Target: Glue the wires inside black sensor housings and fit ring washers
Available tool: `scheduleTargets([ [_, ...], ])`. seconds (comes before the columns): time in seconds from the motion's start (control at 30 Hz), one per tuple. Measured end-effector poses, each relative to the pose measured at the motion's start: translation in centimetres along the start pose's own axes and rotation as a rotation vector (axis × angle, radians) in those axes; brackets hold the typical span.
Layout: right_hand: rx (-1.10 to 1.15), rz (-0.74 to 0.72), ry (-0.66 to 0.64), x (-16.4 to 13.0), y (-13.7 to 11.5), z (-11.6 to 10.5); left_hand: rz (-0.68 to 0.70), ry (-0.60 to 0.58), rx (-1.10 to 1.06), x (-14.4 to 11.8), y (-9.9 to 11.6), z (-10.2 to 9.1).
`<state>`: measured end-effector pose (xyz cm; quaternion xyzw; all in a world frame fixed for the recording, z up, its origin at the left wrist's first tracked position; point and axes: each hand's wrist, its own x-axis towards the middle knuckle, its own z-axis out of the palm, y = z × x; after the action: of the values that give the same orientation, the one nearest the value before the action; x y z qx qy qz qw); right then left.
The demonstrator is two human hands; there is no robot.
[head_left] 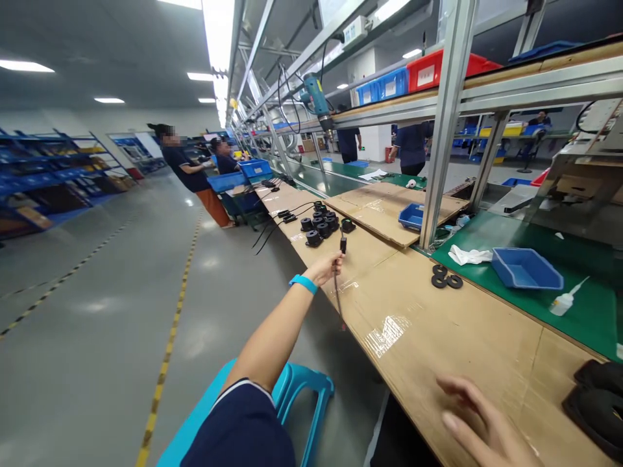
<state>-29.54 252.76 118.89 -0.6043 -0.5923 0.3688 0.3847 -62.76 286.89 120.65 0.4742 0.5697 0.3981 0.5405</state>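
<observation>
My left hand (327, 267), with a light-blue band at the wrist, is closed around a black cable (337, 295) over the front edge of the cardboard-covered bench. A small black block (343, 245) on the cable sticks up past my fingers, and the other end hangs below the edge. Just beyond it stands a group of black cylindrical parts (322, 227). My right hand (479, 421), slightly blurred, hovers over the cardboard at the lower right, fingers apart and holding nothing. Large black ring-shaped parts (598, 408) lie to its right.
Several flat black rings (439, 279) lie on the cardboard (438, 331). Behind them are a blue tray (528, 269), a white cloth (470, 255) and a small bottle (564, 301). A heat gun (317, 100) hangs above. A turquoise stool (306, 383) stands below. Other people work farther off.
</observation>
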Motion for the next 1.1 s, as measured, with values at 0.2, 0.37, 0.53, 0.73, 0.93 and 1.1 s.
scheduleTargets([
  [0.2,0.544,0.19,0.034,11.8,-4.8,7.1,0.095,-0.209,-0.249,-0.5,2.6,8.0],
  [0.37,0.707,0.202,0.123,13.9,-6.7,7.8,0.187,-0.288,-0.316,-3.3,3.4,11.6],
  [0.53,0.854,0.202,0.315,10.6,-7.0,4.8,0.276,-0.37,-0.313,-7.8,2.1,13.3],
  [0.73,0.893,0.167,0.43,10.0,-5.4,3.1,0.336,-0.431,-0.083,-9.6,-0.8,15.1],
  [0.93,0.966,0.231,0.376,10.3,-4.2,2.7,0.389,-0.034,0.287,-1.9,-1.2,9.5],
  [1.1,0.985,0.291,0.352,9.4,-3.2,2.9,0.441,0.203,0.487,7.2,1.2,4.0],
])
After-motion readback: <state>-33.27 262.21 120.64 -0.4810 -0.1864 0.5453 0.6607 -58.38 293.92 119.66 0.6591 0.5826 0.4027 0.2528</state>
